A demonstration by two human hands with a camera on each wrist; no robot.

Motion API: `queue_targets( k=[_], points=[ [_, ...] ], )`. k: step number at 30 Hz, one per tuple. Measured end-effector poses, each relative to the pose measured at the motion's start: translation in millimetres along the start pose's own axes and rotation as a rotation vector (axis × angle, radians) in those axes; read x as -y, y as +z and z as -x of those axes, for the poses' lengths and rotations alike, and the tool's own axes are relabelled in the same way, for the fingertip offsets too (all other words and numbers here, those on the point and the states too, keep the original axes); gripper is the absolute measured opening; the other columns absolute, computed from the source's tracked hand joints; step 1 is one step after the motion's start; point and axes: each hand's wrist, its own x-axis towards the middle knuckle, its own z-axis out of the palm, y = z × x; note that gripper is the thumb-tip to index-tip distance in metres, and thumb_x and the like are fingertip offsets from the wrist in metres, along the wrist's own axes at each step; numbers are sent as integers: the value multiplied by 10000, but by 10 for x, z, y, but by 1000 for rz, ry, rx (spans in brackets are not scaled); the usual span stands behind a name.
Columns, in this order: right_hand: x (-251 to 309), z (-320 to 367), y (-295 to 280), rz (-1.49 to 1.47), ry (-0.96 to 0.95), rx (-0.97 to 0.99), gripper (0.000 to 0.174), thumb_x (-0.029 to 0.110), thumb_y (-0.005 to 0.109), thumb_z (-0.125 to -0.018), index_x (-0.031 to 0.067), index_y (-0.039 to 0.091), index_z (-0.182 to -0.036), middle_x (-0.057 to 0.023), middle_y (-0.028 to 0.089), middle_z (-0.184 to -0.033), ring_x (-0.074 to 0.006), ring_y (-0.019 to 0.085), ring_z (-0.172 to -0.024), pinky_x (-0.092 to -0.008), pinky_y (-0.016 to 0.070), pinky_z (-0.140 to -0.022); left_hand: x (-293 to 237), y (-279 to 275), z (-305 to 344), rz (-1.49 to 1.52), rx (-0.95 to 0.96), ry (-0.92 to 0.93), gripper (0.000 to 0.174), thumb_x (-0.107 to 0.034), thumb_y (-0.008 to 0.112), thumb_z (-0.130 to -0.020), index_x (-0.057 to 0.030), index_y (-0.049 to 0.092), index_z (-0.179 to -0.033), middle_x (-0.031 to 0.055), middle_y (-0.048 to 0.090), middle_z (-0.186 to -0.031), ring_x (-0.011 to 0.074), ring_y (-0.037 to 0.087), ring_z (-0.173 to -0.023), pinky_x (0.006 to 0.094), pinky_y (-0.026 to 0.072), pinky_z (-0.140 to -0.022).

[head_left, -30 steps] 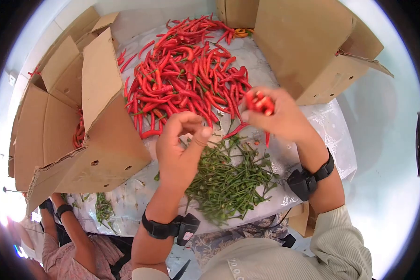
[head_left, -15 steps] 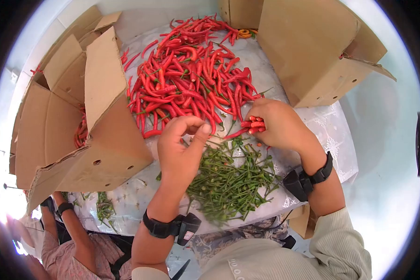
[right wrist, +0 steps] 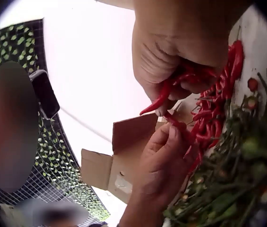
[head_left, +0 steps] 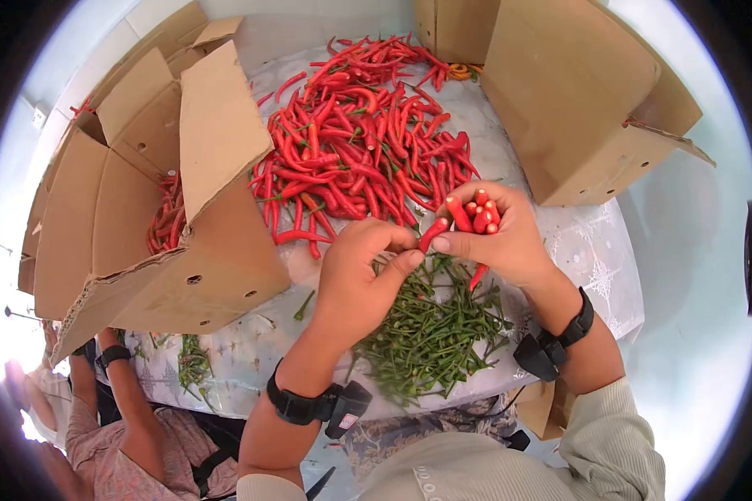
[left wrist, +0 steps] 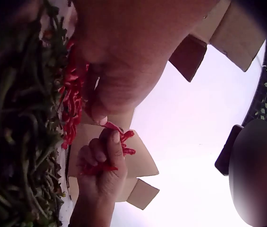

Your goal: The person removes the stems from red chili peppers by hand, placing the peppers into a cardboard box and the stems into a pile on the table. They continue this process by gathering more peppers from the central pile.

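My right hand point(head_left: 509, 238) grips a small bunch of red chilies point(head_left: 481, 215), their pale blunt ends facing up. One more red chili point(head_left: 432, 235) sticks out past the right thumb toward my left hand point(head_left: 359, 271). The left thumb and forefinger pinch the near end of that chili, seen also in the right wrist view, where the left hand point(right wrist: 159, 156) meets it. Under both hands lies a heap of green chili stems point(head_left: 434, 334). Just beyond them spreads a large pile of red chilies point(head_left: 359, 142).
An open cardboard box point(head_left: 184, 275) with red chilies inside stands at the left; another box point(head_left: 576, 100) is at the right. A patterned clear sheet covers the table point(head_left: 593, 250). At lower left another person's arm point(head_left: 138, 409) is beside a few green stems point(head_left: 194, 367).
My left hand has moved right to meet the right hand at the chili. The right hand reached to the pile's edge, then turned so the bunch's blunt ends face up.
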Motion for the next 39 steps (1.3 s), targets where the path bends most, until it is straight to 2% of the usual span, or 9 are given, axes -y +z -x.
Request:
queue_targets(
  k=[5,8,11,14,18,24,31,33,39],
  points=[
    [15,22,79,33,32,109,279,160,835,-747,28,675,-933,56,597,-803,-13,486,-708,-180,423,-646,-53,20,4,-78,-17,65,140,-112,723,-818,-12,630,-849,73,591,-775,198,574,-746,315,438,-694],
    [-46,-1,48,119,-22,133,270,168,782,-805,18,646,-982,35,611,-801,-29,524,-721,-194,447,-653,-35,27,-1,-85,-19,78,139,-111,719,-826,-9,630,-857,65,591,-777,181,571,-744,307,441,-690],
    [4,-56,47,-160,104,-48,279,172,718,-859,12,600,-1055,-1,637,-810,-62,571,-720,-223,483,-656,21,33,31,-15,-107,-8,140,-117,713,-845,-5,634,-874,42,605,-795,137,567,-754,280,448,-692],
    [-22,-122,-152,-97,106,-194,281,168,675,-889,11,557,-1090,-40,660,-828,-106,616,-714,-253,510,-646,91,-3,10,135,-203,-108,140,-126,702,-872,-3,644,-905,12,627,-832,74,558,-755,242,459,-697],
    [-17,-148,-141,619,-82,-376,267,199,741,-811,14,610,-951,-90,663,-799,-164,642,-665,-297,514,-620,117,17,10,166,-192,-169,135,-119,704,-869,-5,644,-913,7,626,-818,65,557,-731,239,461,-686],
    [-98,-205,-81,1093,41,-186,376,269,804,-693,42,621,-931,-151,645,-773,-311,633,-673,-373,503,-641,117,75,16,112,-143,-215,146,-128,704,-869,-12,638,-926,-2,615,-773,64,555,-715,236,456,-660],
    [-117,-155,-75,716,-14,-188,338,124,774,-680,34,612,-963,-103,639,-764,-239,628,-678,-334,499,-645,81,55,10,161,-194,-216,243,-144,716,-864,-28,600,-1042,13,614,-794,72,555,-701,237,463,-651],
    [-65,-121,-67,606,-7,-129,321,90,755,-683,32,611,-964,-87,626,-761,-207,613,-670,-311,494,-640,85,85,-7,172,-255,-100,251,-143,717,-864,-30,594,-1052,17,614,-804,76,557,-705,240,467,-665],
    [2,-15,76,641,-166,13,292,62,751,-675,25,620,-933,-89,612,-792,-170,594,-652,-281,494,-621,33,6,6,164,-165,-108,252,-119,719,-853,-33,594,-1055,17,619,-830,86,572,-762,256,473,-720]
  ],
)
